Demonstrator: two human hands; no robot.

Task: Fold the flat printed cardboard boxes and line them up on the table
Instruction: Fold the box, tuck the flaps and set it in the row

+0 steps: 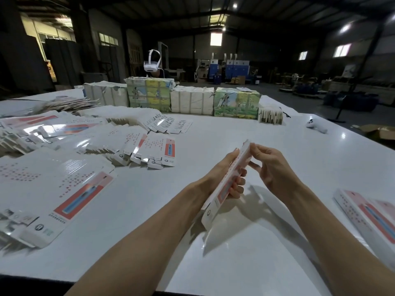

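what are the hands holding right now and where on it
One printed cardboard box: the left hand grips its middle, fingers curled round it; the right hand pinches its far end.

The hall is dim, lit by small ceiling lamps far overhead and pale windows in the far wall. The white table throws back glare, with bright spots at far right and near centre. The cardboard box casts a soft shadow to its right. Flat boxes at near left look blurred; edges bend outward.
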